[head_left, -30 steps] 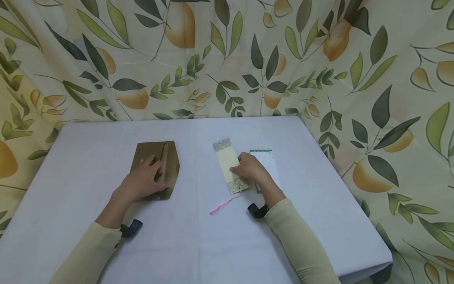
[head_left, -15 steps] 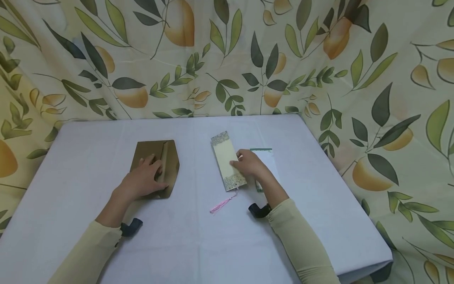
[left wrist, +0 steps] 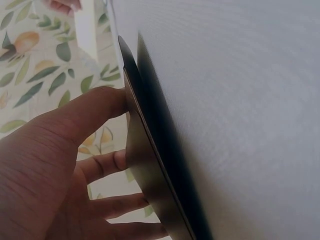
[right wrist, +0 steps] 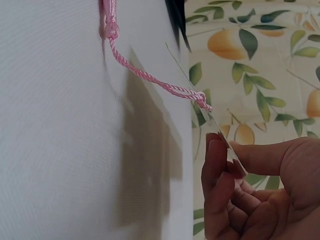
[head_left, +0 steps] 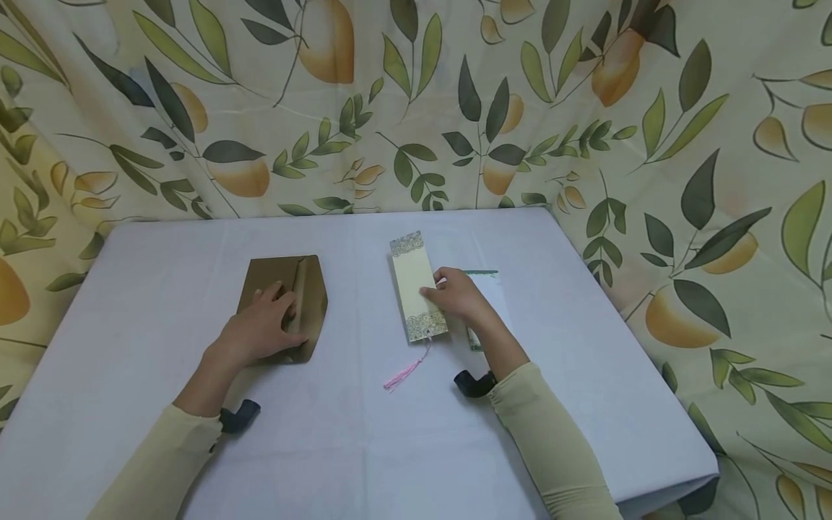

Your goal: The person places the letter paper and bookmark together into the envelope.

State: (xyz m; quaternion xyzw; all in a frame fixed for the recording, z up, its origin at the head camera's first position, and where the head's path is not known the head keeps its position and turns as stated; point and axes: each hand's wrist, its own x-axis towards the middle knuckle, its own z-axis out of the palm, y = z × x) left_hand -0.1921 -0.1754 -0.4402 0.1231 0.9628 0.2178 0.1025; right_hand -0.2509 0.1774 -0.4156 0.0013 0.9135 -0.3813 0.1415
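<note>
My right hand (head_left: 463, 296) pinches a cream bookmark (head_left: 411, 280) by its right edge, thumb on top. Patterned bands run across both its ends, and a pink tassel (head_left: 404, 375) hangs from the near end by a twisted cord (right wrist: 155, 82). In the right wrist view the bookmark is edge-on, raised over the table with its shadow beside it. On the left lies a brown envelope (head_left: 315, 310), its flap side to the right. My left hand (head_left: 256, 332) rests on it with spread fingers, the thumb (left wrist: 100, 107) and fingertips pressing its surface.
A second pale card with green edges (head_left: 492, 289) lies on the table, partly hidden behind my right hand and forearm. The white-covered table (head_left: 364, 433) meets a leaf-and-fruit patterned curtain (head_left: 390, 108) at the back. Dark camera mounts (head_left: 473, 384) sit on both wrists.
The bookmark has moved away from me and turned more upright in the head view, its tassel following. The right hand has shifted slightly with it. My left hand stays on the envelope.
</note>
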